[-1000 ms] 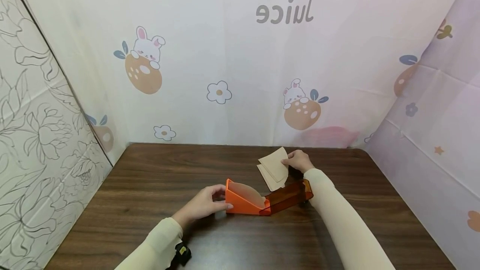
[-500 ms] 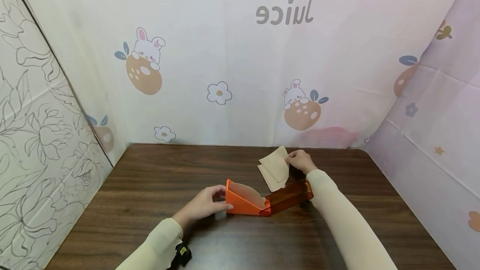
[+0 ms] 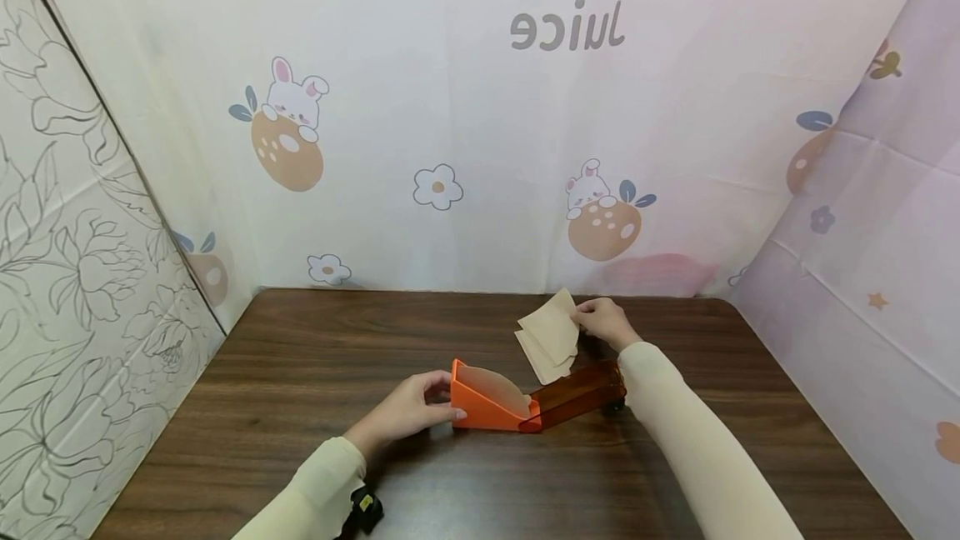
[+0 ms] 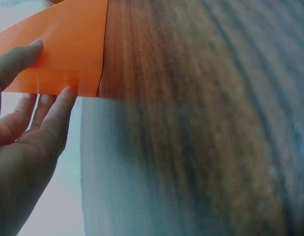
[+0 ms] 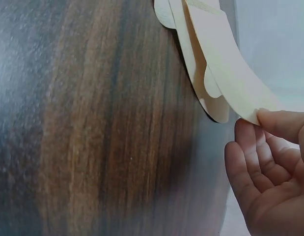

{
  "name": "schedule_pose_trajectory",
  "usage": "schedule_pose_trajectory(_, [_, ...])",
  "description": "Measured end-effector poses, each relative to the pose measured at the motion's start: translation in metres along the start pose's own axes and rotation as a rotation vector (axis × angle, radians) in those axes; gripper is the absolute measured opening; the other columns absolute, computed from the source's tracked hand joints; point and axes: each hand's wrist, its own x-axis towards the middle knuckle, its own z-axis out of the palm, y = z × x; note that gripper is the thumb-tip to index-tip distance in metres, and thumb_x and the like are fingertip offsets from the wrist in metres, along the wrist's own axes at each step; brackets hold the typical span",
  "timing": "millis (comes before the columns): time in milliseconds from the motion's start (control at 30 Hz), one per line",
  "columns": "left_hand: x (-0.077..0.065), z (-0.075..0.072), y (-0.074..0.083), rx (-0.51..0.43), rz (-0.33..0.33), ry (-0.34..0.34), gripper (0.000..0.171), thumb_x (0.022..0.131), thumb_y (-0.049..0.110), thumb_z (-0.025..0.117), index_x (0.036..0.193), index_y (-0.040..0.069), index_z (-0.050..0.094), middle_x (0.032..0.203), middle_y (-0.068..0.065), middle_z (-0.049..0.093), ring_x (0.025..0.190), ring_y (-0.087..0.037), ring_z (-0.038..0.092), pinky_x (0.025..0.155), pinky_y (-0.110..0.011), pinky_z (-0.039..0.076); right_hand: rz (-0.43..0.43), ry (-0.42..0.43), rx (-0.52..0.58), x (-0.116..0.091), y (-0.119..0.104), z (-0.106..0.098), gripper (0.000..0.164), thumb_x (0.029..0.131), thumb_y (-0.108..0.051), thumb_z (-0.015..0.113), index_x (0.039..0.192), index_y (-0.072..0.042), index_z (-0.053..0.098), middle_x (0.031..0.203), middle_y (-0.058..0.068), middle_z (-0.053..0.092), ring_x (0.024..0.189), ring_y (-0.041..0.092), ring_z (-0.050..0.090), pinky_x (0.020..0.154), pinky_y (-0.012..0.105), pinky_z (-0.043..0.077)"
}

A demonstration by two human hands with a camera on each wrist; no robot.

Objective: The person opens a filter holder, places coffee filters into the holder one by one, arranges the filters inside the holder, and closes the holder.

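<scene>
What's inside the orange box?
Inside the orange box is tan paper; its curved top shows above the sloping side. That side covers the lower part, so I can't see the bottom or tell how many sheets there are.

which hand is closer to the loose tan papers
The right. The right hand pinches the edge of one of the loose tan papers; the left hand is apart from them, holding the orange holder.
</scene>
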Motion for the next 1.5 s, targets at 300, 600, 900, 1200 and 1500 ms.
schedule_pose_trajectory(300, [-0.001,0.000,0.001,-0.009,-0.010,0.000,0.038,0.089,0.016,0.078,0.124,0.007,0.064,0.113,-0.002,0.068,0.109,-0.022,0.063,0.088,-0.028,0.051,-0.039,-0.012,0.070,-0.008,-0.002,-0.004,0.035,0.102,-0.016,0.059,0.122,0.013,0.062,0.111,0.026,0.066,0.098,0.041,0.066,0.085,0.048,0.055])
schedule_pose_trajectory(600, [-0.001,0.000,0.000,0.000,-0.016,0.001,0.039,0.090,0.018,0.078,0.124,0.007,0.064,0.113,-0.002,0.068,0.109,-0.022,0.063,0.089,-0.029,0.051,-0.066,-0.017,0.123,-0.008,-0.002,-0.007,0.034,0.101,-0.016,0.061,0.119,0.012,0.064,0.104,0.021,0.067,0.093,0.032,0.068,0.082,0.042,0.057])
schedule_pose_trajectory(900, [-0.001,0.000,0.000,0.012,-0.013,0.004,0.039,0.090,0.019,0.078,0.124,0.007,0.064,0.113,-0.001,0.068,0.109,-0.022,0.063,0.091,-0.031,0.051,-0.096,-0.045,0.141,-0.011,-0.002,-0.014,0.038,0.102,-0.021,0.062,0.123,0.010,0.062,0.108,0.021,0.066,0.100,0.035,0.065,0.086,0.043,0.055])
schedule_pose_trajectory(1200, [-0.002,0.000,0.002,0.000,-0.011,0.006,0.038,0.089,0.017,0.078,0.124,0.007,0.064,0.113,-0.002,0.068,0.109,-0.022,0.063,0.091,-0.030,0.051,-0.120,-0.043,0.138,-0.012,-0.003,-0.015,0.036,0.100,-0.024,0.064,0.117,0.008,0.063,0.104,0.019,0.068,0.095,0.036,0.068,0.088,0.049,0.054])
schedule_pose_trajectory(1500, [-0.002,0.000,0.003,0.001,-0.011,0.004,0.038,0.090,0.017,0.077,0.124,0.006,0.064,0.114,-0.002,0.068,0.109,-0.021,0.063,0.092,-0.032,0.051,-0.124,-0.050,0.115,-0.021,-0.012,-0.017,0.038,0.099,-0.029,0.066,0.118,0.003,0.066,0.100,0.015,0.068,0.093,0.034,0.069,0.089,0.050,0.053])
